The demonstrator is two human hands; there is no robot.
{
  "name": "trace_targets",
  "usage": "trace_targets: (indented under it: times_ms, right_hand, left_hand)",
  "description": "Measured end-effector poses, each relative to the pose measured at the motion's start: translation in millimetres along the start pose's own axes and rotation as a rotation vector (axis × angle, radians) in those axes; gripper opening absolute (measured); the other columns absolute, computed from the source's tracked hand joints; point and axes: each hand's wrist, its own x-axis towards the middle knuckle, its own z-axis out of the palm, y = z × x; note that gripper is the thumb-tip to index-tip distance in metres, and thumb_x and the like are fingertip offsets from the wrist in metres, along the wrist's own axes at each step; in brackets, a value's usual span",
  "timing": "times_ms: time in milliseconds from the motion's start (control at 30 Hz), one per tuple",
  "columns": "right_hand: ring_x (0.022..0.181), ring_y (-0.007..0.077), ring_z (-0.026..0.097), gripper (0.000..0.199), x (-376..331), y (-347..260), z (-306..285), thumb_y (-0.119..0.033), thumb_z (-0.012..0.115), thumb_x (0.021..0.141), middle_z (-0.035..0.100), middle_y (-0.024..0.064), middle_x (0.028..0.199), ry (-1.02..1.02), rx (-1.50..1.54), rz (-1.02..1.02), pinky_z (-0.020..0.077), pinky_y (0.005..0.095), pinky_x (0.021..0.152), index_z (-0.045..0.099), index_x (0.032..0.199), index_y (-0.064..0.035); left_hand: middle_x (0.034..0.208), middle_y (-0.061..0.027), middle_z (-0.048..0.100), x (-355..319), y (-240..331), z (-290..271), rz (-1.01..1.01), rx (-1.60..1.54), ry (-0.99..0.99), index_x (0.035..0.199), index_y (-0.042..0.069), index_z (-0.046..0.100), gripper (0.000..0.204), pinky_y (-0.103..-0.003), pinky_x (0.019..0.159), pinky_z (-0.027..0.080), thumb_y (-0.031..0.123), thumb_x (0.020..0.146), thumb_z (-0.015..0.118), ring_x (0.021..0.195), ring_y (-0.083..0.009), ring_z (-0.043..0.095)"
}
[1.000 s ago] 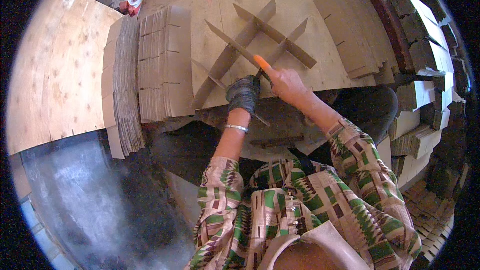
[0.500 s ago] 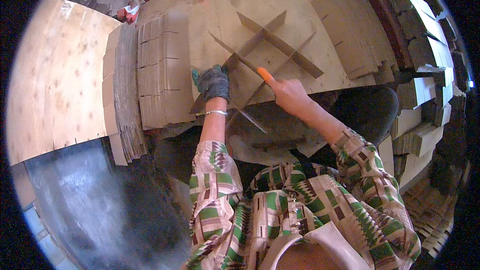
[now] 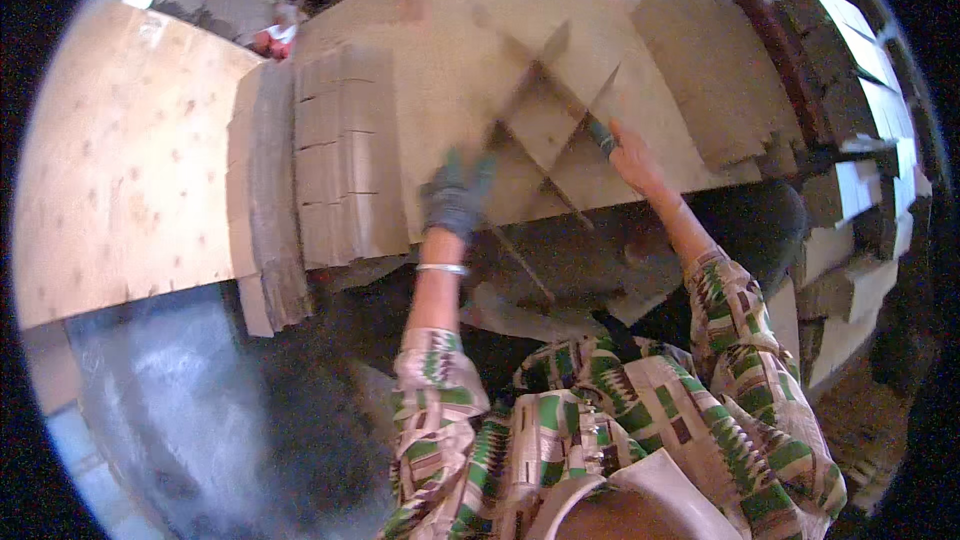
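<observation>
Hands (image 3: 634, 160) have spread wider over plywood (image 3: 430, 20), between cardboard stacks (image 3: 345, 165).

Cardboard lattice (image 3: 520, 95) on table (image 3: 450, 70), stacks (image 3: 345, 155) either side

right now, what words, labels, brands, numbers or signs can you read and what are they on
No text can be read anywhere.
Crossed brown cardboard strips: motion-blurred, no lettering visible.
Stacked brown slotted cardboard pieces: dark slot lines only, no print visible.
Pale plywood board at far left: knots, no writing visible.
Small red-and-white item at upper left: too small and blurred to tell.
</observation>
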Motion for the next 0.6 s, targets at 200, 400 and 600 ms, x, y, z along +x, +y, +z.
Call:
trace_targets:
  times_ms: [200, 400, 600]
  right_hand:
    - [0.126, 0.0241, 0.056, 0.066, 4.2, -49.0, 97.9, -0.049, 0.053, 0.102, 0.056, 0.0086, 0.143, -0.389, 1.186, 0.188, 0.0488, 0.0397, 0.098, 0.042, 0.152, -0.0061]
    - [0.103, 0.0206, 0.068, 0.056, 2.4, -167.8, 67.3, -0.045, 0.053, 0.103, 0.065, 0.0131, 0.126, -0.516, 1.018, -0.063, 0.0556, 0.0335, 0.084, 0.056, 0.140, -0.0026]
    - [0.081, 0.0143, 0.069, 0.036, -6.8, -115.5, 51.6, -0.020, 0.057, 0.103, 0.071, 0.0104, 0.110, -0.449, 0.666, 0.194, 0.0561, 0.0271, 0.069, 0.061, 0.133, -0.0027]
  left_hand:
    - [0.133, -0.0199, 0.062, -9.5, 40.1, 39.9, 0.293, -0.469, -0.129, 0.139, 0.005, 0.052, 0.052, -0.042, 0.101, 0.049, 0.039, 0.100, 0.057, 0.123, -0.0327, 0.060]
    - [0.099, -0.0134, 0.071, -7.1, -44.2, -85.6, 0.240, -0.084, 0.370, 0.098, 0.005, 0.071, 0.017, -0.040, 0.084, 0.054, 0.016, 0.098, 0.058, 0.091, -0.0305, 0.066]
    - [0.114, -0.0199, 0.070, -53.7, -38.3, -269.5, -0.127, 0.596, 1.029, 0.141, 0.005, 0.050, 0.042, -0.044, 0.079, 0.057, 0.018, 0.101, 0.049, 0.092, -0.0340, 0.071]
